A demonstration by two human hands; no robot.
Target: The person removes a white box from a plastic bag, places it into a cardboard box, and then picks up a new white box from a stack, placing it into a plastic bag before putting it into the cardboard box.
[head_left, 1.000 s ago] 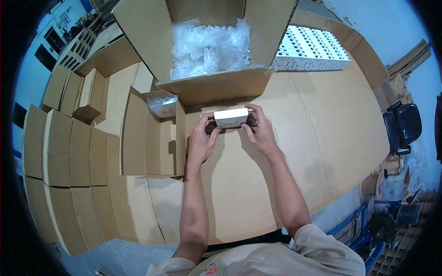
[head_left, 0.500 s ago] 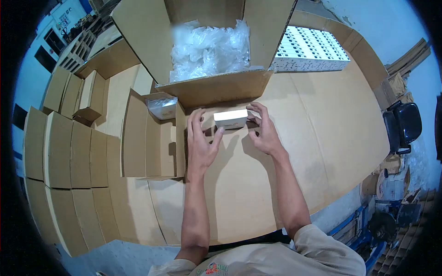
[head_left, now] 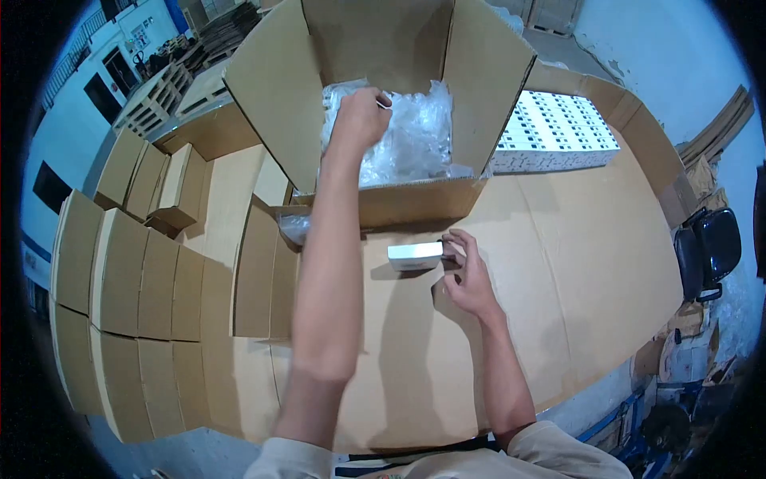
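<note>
My left hand (head_left: 361, 120) is over the tall open carton (head_left: 415, 209), at the crumpled clear plastic bags (head_left: 411, 144) inside it. Its fingers are curled in, and what they pinch, if anything, is too small to make out. A small white box (head_left: 415, 255) lies on the cardboard-covered table in front of the carton. Beside the box's right end is my right hand (head_left: 465, 271), thumb and fingers apart. My left forearm hides much of the smaller open box (head_left: 263, 279), where a clear plastic bag (head_left: 295, 228) shows at the top.
Stacked white boxes with dark marks (head_left: 554, 136) stand at the back right. Brown cartons (head_left: 120, 263) line the left side. A cardboard rim (head_left: 638, 128) edges the table (head_left: 527, 303), and a black chair (head_left: 710, 251) stands beyond it on the right.
My left hand has left the white box and reached up into the tall carton, its fingers curling. The view has shifted, so the table things appear lower. My right hand stays by the box.
</note>
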